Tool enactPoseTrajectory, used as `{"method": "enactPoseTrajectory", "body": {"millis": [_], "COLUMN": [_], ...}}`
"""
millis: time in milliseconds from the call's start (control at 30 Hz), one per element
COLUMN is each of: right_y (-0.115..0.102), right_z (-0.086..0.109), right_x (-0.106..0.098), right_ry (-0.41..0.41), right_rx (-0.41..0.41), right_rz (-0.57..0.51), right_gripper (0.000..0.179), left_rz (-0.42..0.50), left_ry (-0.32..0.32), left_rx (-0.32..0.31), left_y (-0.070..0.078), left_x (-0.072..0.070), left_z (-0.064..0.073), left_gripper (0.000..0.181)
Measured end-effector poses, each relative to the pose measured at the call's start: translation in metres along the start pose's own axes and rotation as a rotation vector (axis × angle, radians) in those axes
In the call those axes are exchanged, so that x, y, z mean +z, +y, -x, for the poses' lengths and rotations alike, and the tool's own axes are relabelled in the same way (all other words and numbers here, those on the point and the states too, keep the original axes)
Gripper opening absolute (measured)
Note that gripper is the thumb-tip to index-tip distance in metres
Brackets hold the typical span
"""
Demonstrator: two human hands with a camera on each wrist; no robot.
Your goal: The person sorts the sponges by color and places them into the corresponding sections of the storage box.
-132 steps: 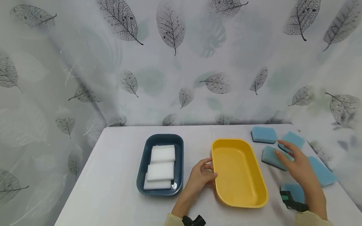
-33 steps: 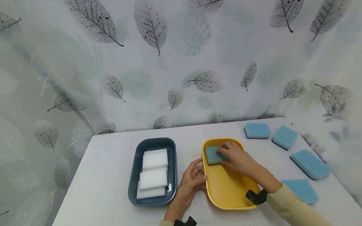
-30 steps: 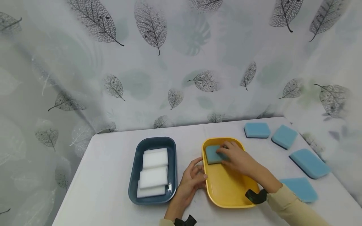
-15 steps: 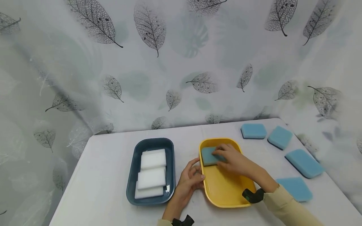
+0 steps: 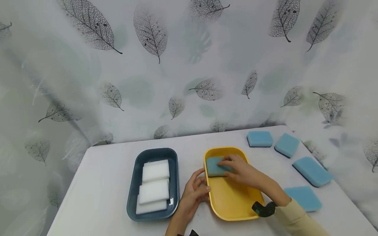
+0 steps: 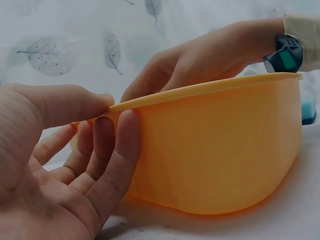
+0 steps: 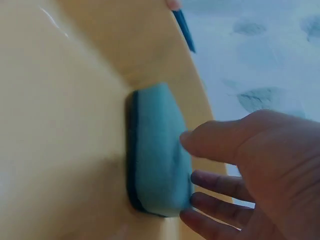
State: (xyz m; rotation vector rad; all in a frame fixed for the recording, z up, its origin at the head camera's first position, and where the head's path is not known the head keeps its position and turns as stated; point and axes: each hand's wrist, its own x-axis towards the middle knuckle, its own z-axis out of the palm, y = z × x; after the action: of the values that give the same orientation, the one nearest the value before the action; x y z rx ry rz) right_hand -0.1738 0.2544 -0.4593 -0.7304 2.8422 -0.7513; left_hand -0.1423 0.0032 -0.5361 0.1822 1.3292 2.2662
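Note:
A yellow plastic tray (image 5: 236, 200) stands on the table. My left hand (image 5: 192, 193) holds its left side, thumb (image 6: 85, 104) on the rim and fingers against the outer wall. One blue sponge (image 5: 213, 166) with a dark scouring underside lies flat inside, in the far left corner. My right hand (image 5: 243, 172) reaches over the right side into the tray, with thumb and loosely bent fingertips resting on the sponge (image 7: 162, 150) in the right wrist view. The fingers do not close round the sponge's sides there.
Left of the yellow tray is a dark blue tray (image 5: 131, 200) holding several white sponges (image 5: 155, 171). Several more blue sponges (image 5: 313, 171) lie along the table's right side. Behind the white table (image 5: 97, 190) hangs a leaf-patterned sheet (image 5: 177, 82).
Over 4 s, my right hand moved a blue sponge from the table right of the tray into its far left corner. During the last second that hand stays there; the head view shifts slightly.

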Motion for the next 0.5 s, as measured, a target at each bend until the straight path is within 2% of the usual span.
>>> {"method": "enactPoseTrajectory", "body": {"millis": [133,233,333,500], "right_y": [0.003,0.008,0.014,0.037], "right_z": [0.004,0.008,0.012,0.027], "right_x": [-0.014,-0.025,-0.032,-0.032], "right_ry": [0.084,0.212,0.337,0.498], "right_rx": [0.013,-0.002,0.019,0.117], "right_rz": [-0.12,-0.156,-0.141,-0.074], "right_gripper": [0.037,0.038,0.039,0.041], "left_rz": [0.001,-0.004,-0.005,-0.006], "left_ry": [0.009,0.007,0.02,0.061], "left_rx": [0.012,0.041,0.057,0.013], "left_y": [0.006,0.01,0.01,0.003], "left_x": [-0.002,-0.001,0.002,0.008], "left_z": [-0.001,-0.004,-0.004,0.005], "left_gripper": [0.075,0.075,0.075,0.072]}}
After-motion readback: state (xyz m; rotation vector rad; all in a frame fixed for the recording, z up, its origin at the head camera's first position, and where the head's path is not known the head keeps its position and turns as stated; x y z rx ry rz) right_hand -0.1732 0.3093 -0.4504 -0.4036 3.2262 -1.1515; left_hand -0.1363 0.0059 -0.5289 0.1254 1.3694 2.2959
